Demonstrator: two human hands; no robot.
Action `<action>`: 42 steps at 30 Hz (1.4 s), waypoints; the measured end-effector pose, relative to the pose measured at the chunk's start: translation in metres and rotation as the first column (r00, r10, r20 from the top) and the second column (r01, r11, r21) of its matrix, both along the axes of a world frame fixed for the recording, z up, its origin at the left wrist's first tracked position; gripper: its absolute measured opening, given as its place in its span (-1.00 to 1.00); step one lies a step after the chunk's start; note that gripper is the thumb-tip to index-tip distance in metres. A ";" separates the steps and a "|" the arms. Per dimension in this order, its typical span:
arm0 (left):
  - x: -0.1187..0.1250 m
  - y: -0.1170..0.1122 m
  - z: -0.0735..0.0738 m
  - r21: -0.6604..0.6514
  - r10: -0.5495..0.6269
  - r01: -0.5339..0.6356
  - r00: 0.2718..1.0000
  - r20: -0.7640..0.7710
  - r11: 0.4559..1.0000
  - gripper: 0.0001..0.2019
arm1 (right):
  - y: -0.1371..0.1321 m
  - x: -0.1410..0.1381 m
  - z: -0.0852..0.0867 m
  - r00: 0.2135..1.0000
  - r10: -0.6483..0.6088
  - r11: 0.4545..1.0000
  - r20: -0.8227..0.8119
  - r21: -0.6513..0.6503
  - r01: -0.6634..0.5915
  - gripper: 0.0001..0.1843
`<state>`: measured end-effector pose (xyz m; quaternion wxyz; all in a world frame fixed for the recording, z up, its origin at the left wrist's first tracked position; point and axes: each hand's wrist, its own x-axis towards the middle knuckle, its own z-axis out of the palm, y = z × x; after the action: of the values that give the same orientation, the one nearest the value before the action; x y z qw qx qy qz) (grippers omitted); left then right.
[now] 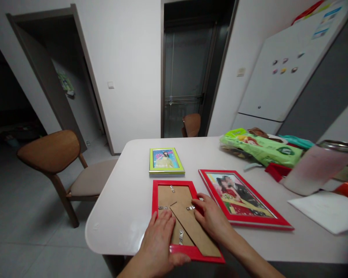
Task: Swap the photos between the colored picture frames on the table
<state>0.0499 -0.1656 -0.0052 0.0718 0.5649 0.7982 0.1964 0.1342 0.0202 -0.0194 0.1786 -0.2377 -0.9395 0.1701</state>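
A red picture frame (154,193) lies face down near the table's front edge, its brown backing board (162,195) showing. Small metal clips (172,189) sit along the board's sides, and a slanted brown stand (195,229) is attached to it. My left hand (161,241) holds the lower left part of this frame, fingers across the board and thumb along the bottom edge. At the right edge, my right hand (211,216) has its fingers curled at another metal clip (190,208). A larger red picture frame (278,223) with a photo lies face up on the right.
Behind is a green picture frame (179,166) on the white table (116,208). To the right are a green wipes pack (266,148), a pink tumbler (316,168) and a white sheet (330,210). A wooden chair (55,154) stands left of the table.
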 end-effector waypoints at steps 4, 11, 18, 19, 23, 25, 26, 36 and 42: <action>-0.008 -0.004 -0.016 0.135 -0.059 0.064 0.997 -0.040 0.989 -0.17 | -0.002 -0.005 0.002 0.999 0.010 1.000 0.035 0.006 -0.011 -0.71; -0.012 -0.007 -0.029 0.339 -0.106 0.129 0.991 -0.086 0.932 -0.26 | -0.004 -0.007 0.008 0.999 -0.002 0.995 0.036 0.098 -0.002 -0.69; -0.009 -0.016 -0.023 0.374 -0.104 0.108 0.994 -0.030 0.921 -0.44 | -0.045 -0.038 0.023 0.966 0.256 0.966 -0.043 -0.020 -0.257 -0.74; -0.009 -0.016 -0.021 0.362 -0.104 0.101 0.995 -0.013 0.926 -0.45 | -0.051 -0.045 0.024 0.955 0.295 0.954 -0.028 -0.039 -0.296 -0.76; -0.009 -0.015 -0.019 0.314 -0.098 0.086 0.995 0.024 0.945 -0.50 | -0.061 -0.063 0.023 0.949 0.312 0.950 0.039 -0.031 -0.311 -0.77; -0.009 -0.015 -0.020 0.307 -0.091 0.078 0.995 0.029 0.949 -0.50 | -0.059 -0.067 0.020 0.959 0.284 0.959 0.024 -0.009 -0.283 -0.77; -0.010 -0.015 -0.021 0.308 -0.086 0.073 0.996 0.030 0.949 -0.50 | -0.057 -0.067 0.018 0.961 0.277 0.961 0.013 -0.001 -0.277 -0.77; -0.012 -0.014 -0.024 0.316 -0.095 0.074 0.994 0.053 0.946 -0.49 | -0.015 -0.078 0.002 0.999 0.022 0.993 0.036 0.115 -0.026 -0.70; -0.015 -0.011 -0.020 0.291 -0.090 0.061 0.992 0.088 0.955 -0.49 | -0.018 -0.071 0.012 0.997 0.052 0.997 0.053 0.061 -0.055 -0.61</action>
<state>0.0354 -0.1765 -0.0255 0.0366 0.5889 0.7343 0.3356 0.0635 0.0021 -0.0073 0.1571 -0.2112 -0.9547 0.1390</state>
